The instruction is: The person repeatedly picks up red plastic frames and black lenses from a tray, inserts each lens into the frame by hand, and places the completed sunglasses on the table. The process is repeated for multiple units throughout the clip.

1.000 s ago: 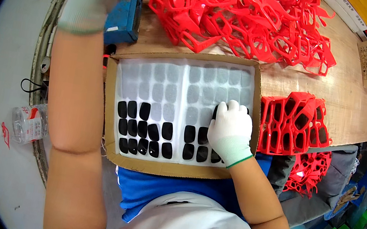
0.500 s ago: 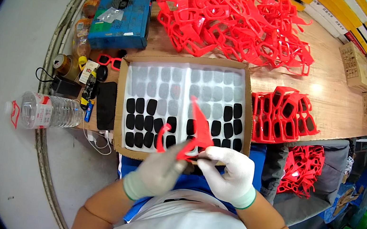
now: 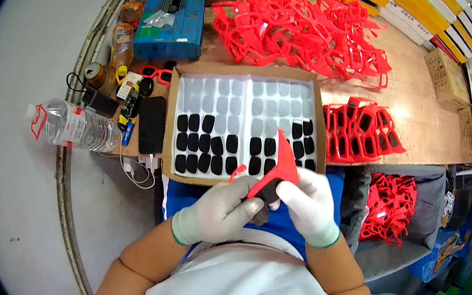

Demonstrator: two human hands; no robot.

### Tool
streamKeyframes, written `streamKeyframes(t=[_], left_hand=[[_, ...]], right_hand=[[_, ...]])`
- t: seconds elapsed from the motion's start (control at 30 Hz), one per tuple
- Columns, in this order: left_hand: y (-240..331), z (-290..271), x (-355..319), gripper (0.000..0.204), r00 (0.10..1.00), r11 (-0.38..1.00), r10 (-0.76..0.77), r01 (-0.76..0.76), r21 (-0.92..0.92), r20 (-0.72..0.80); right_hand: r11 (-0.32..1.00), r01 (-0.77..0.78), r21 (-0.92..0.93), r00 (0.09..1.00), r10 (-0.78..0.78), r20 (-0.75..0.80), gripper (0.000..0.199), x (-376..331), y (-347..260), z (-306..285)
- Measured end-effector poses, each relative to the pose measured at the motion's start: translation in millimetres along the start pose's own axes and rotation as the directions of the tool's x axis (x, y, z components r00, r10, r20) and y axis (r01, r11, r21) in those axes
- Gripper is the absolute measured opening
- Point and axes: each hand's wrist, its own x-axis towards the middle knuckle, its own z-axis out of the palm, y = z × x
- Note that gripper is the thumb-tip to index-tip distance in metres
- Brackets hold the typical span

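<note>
Both my hands wear white knitted gloves, the left one greyed at the fingers. A red plastic glasses frame [image 3: 286, 165] is pinched in my left hand [image 3: 216, 211], tilted with one temple arm pointing up and away. A dark lens [image 3: 269, 190] shows at the frame's near end. My right hand [image 3: 311, 210] grips the frame's right side, thumb and fingers closed against the lens. Just beyond my hands lies a shallow cardboard box [image 3: 168, 140] lined with white sheet. Black lenses [image 3: 192, 142] lie in rows on it, and more show faintly under the sheet.
A heap of red frames [image 3: 303, 31] covers the far table. Frames with dark lenses [image 3: 361, 133] are stacked right of the box. A grey bin [image 3: 424, 208] holds more frames. At left are a water bottle [image 3: 76, 125], a phone [image 3: 150, 124] and a blue box [image 3: 172, 23].
The red frame has moved right and turned, and a dark lens now shows at it. My right hand has closed in on the frame. The whole view has shifted slightly.
</note>
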Motion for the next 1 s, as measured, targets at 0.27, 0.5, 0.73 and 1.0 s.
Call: streamKeyframes(t=[0.27,0.5,0.73,1.0], left_hand=[[1.2,-3.5,-10.8,0.034,1.000,1.000,-0.008,0.009,-0.029,0.020],[4.4,1.1,-10.0,0.031,0.996,0.998,-0.062,0.063,0.004,-0.059],[7.5,-1.0,-7.0,0.027,0.999,0.998,-0.043,0.042,-0.045,-0.018],[-0.9,7.2,-12.1,0.029,0.985,0.999,-0.021,0.027,0.034,-0.172]], right_hand=[[0.996,-0.082,0.017,0.993,0.083,-0.087,0.016,0.5,0.1,7.3],[0.994,-0.092,0.055,0.992,0.096,-0.083,0.015,-2.9,-3.8,7.5],[0.992,-0.091,0.092,0.995,0.094,-0.027,0.018,-9.1,-8.0,4.5],[0.999,-0.031,-0.031,0.999,0.030,-0.046,0.019,-9.6,-12.0,13.9]])
